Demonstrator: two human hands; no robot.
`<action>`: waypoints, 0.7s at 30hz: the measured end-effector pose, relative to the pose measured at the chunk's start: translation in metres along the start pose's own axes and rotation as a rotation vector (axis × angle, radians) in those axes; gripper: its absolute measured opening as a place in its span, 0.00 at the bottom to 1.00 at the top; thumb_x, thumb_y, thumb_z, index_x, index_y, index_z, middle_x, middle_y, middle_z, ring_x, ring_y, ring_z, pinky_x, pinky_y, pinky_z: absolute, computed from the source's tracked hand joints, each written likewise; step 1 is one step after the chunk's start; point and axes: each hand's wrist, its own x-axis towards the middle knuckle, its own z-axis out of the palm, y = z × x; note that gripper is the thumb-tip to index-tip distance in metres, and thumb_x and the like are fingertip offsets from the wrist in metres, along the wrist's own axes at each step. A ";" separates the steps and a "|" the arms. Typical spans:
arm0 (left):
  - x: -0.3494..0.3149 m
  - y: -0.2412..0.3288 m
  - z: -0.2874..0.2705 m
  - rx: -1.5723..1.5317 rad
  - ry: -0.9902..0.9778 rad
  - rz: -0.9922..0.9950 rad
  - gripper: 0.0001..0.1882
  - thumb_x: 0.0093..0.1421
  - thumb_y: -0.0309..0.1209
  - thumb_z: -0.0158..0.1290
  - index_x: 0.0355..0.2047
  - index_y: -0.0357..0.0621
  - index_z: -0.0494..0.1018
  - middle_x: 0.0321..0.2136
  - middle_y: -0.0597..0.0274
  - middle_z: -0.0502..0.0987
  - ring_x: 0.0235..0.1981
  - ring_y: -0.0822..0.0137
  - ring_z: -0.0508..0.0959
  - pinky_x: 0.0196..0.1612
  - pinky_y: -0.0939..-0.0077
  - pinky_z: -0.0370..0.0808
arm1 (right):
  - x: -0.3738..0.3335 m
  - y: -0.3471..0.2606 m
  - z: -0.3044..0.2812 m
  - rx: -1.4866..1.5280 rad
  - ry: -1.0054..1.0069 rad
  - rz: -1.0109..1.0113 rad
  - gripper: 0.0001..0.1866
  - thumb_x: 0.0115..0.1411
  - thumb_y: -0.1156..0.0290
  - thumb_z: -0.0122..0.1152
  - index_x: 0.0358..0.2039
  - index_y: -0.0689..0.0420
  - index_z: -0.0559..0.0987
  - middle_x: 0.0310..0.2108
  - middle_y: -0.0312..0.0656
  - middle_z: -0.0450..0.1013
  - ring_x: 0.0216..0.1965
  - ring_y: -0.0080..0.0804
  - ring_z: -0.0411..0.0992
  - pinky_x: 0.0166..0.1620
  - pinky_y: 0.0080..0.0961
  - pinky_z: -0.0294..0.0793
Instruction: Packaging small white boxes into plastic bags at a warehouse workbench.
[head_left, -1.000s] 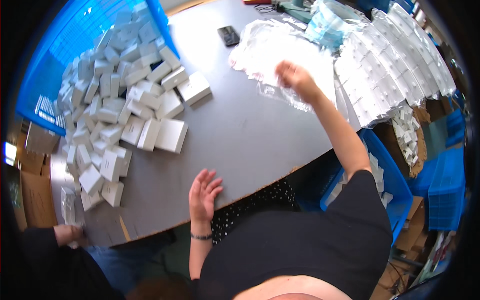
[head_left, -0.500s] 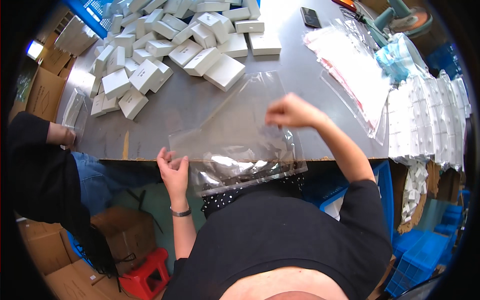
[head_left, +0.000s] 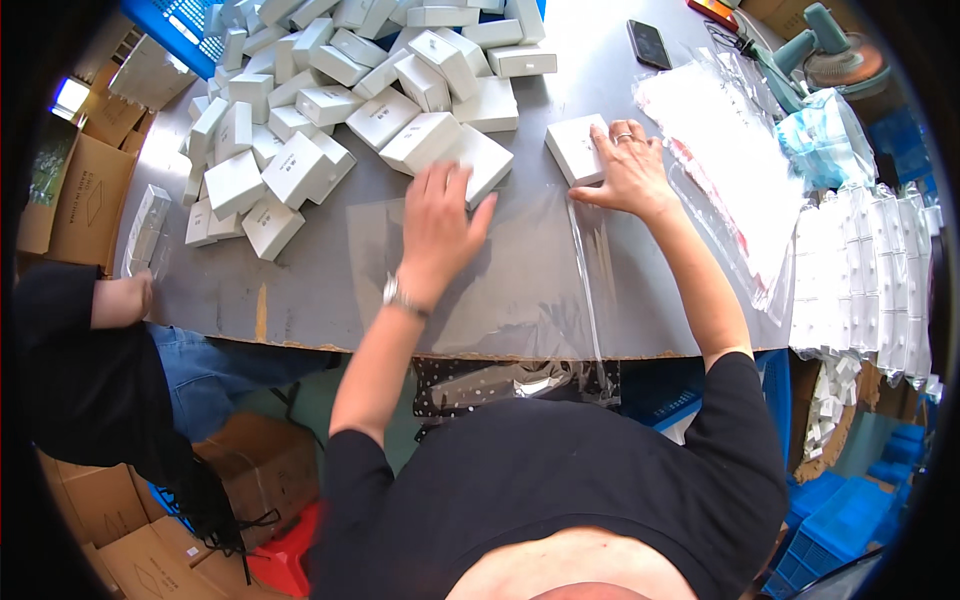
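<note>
My right hand (head_left: pixel 632 172) grips a small white box (head_left: pixel 575 150) on the table, with the thumb along its near edge and the fingers at its right side. My left hand (head_left: pixel 437 225) reaches to the near edge of the box pile, its thumb spread from the fingers. Its fingertips, a little blurred, lie against another white box (head_left: pixel 486 163); I see no firm hold. Below both hands a clear plastic bag (head_left: pixel 500 290) lies flat, its near end hanging over the table edge.
A heap of white boxes (head_left: pixel 300 165) fills the far left, before a blue basket (head_left: pixel 175 30). To the right lie a phone (head_left: pixel 648 44), a stack of clear bags (head_left: pixel 715 160) and white strip packs (head_left: pixel 860 280). A fan (head_left: pixel 845 60) stands behind. Another person's arm (head_left: pixel 120 302) is at left.
Both hands have moved away from the bag toward the far side. A box now stands under my right hand, apart from the pile. The bag lies further onto the table.
</note>
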 end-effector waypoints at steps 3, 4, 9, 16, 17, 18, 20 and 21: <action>0.055 -0.002 0.038 0.152 -0.246 -0.027 0.27 0.51 0.44 0.63 0.46 0.40 0.74 0.46 0.50 0.74 0.51 0.50 0.68 0.54 0.59 0.67 | 0.005 0.051 0.067 0.310 0.320 -0.214 0.49 0.43 0.47 0.71 0.62 0.57 0.64 0.63 0.50 0.60 0.63 0.44 0.60 0.64 0.39 0.61; 0.065 0.004 0.045 0.245 -0.328 -0.044 0.29 0.50 0.46 0.64 0.47 0.42 0.74 0.48 0.49 0.72 0.52 0.49 0.67 0.55 0.57 0.65 | 0.008 0.056 0.065 0.310 0.230 -0.194 0.48 0.41 0.51 0.72 0.61 0.57 0.65 0.62 0.47 0.61 0.63 0.44 0.60 0.64 0.40 0.60; 0.066 0.005 0.068 0.277 -0.431 -0.130 0.28 0.46 0.47 0.65 0.46 0.48 0.75 0.54 0.45 0.66 0.58 0.43 0.61 0.57 0.48 0.61 | -0.006 0.059 0.048 0.264 0.211 -0.148 0.42 0.38 0.56 0.73 0.53 0.58 0.68 0.59 0.47 0.63 0.62 0.47 0.61 0.63 0.42 0.61; 0.041 0.017 0.052 0.149 -0.461 -0.129 0.40 0.47 0.44 0.63 0.60 0.49 0.64 0.60 0.42 0.59 0.66 0.40 0.52 0.61 0.23 0.47 | -0.029 0.066 0.080 0.664 0.325 -0.086 0.38 0.36 0.59 0.73 0.49 0.53 0.67 0.53 0.48 0.66 0.58 0.51 0.62 0.60 0.41 0.64; 0.051 0.018 0.051 0.153 -0.464 -0.120 0.40 0.47 0.44 0.63 0.60 0.49 0.64 0.60 0.42 0.59 0.66 0.40 0.52 0.61 0.23 0.47 | -0.032 0.066 0.080 0.669 0.330 -0.079 0.38 0.36 0.59 0.73 0.49 0.53 0.67 0.53 0.48 0.66 0.58 0.51 0.62 0.60 0.41 0.64; 0.061 0.021 0.050 0.136 -0.586 -0.223 0.40 0.48 0.46 0.63 0.60 0.48 0.65 0.61 0.42 0.58 0.67 0.41 0.51 0.61 0.22 0.47 | -0.035 0.067 0.080 0.665 0.333 -0.011 0.38 0.36 0.59 0.73 0.49 0.53 0.68 0.53 0.48 0.66 0.58 0.50 0.63 0.59 0.40 0.64; 0.073 0.023 0.053 0.073 -0.710 -0.344 0.44 0.47 0.52 0.64 0.61 0.46 0.65 0.63 0.45 0.58 0.67 0.44 0.52 0.60 0.21 0.45 | -0.041 0.071 0.085 0.689 0.379 0.086 0.38 0.36 0.59 0.74 0.49 0.52 0.68 0.52 0.48 0.66 0.58 0.48 0.63 0.59 0.39 0.64; 0.076 0.019 0.059 0.076 -0.718 -0.332 0.44 0.47 0.52 0.64 0.61 0.46 0.65 0.63 0.45 0.58 0.67 0.44 0.52 0.60 0.21 0.45 | -0.050 0.074 0.088 0.693 0.380 0.100 0.38 0.36 0.59 0.74 0.49 0.52 0.68 0.52 0.48 0.66 0.58 0.48 0.63 0.59 0.39 0.64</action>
